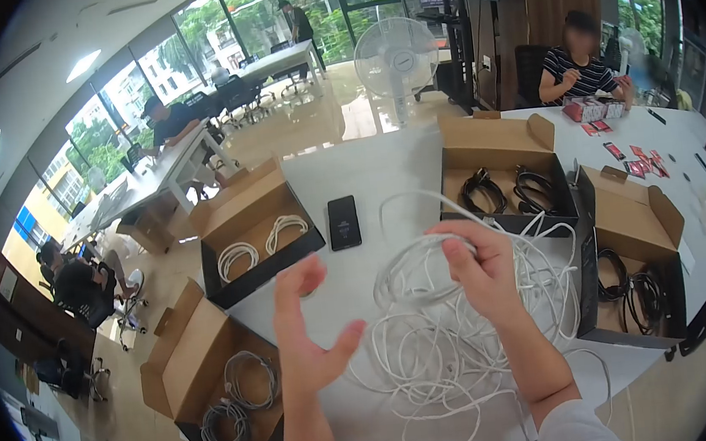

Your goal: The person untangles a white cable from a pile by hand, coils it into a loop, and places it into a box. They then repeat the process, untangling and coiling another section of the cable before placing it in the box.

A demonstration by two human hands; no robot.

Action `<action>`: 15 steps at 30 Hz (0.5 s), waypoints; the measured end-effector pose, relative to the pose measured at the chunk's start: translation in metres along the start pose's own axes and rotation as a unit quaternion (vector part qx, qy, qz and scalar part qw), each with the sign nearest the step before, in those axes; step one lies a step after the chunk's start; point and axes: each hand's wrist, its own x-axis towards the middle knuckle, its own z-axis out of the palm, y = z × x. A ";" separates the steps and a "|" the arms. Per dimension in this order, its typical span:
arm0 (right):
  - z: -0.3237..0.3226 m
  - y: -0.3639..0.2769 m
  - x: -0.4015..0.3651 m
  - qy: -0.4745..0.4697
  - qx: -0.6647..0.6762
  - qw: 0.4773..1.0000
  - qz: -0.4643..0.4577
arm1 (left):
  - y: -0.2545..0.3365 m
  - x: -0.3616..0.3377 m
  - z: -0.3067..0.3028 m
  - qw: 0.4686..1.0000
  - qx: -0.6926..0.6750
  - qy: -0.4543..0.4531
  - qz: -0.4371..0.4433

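Note:
My right hand (483,261) is closed around several loops of white cable (414,278), held above the table. Beneath and beside it lies a large loose tangle of the same white cable (442,348), some strands running off the table's near edge. My left hand (305,327) is raised to the left of the loops, thumb and fingers curved apart with nothing between them. Beyond my hands, a black phone (343,222) lies flat on the white table (339,166). Where the held cable joins the tangle is hidden.
Open cardboard boxes stand around: one with white coils (238,262), one with grey coils (225,428), and two with black cables (483,194) (643,299). A fan (396,59) stands behind the table. A person (581,71) sits at the far right near red packets (645,162).

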 end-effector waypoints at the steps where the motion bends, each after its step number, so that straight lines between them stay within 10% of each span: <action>1: 0.000 -0.001 0.000 -0.009 0.017 1.000 -0.001 | 0.000 0.005 0.011 0.997 -0.076 -0.009 -0.010; 7: 0.009 0.002 -0.005 -0.020 0.079 0.996 -0.018 | -0.006 0.004 0.047 0.896 -0.381 -0.157 -0.166; 10: 0.010 0.007 -0.009 -0.003 0.128 0.992 0.002 | -0.035 -0.003 0.062 0.857 -0.471 -0.188 -0.095; 15: 0.023 0.015 -0.011 -0.030 0.181 0.983 0.000 | -0.008 -0.010 0.064 0.808 -0.575 -0.017 -0.130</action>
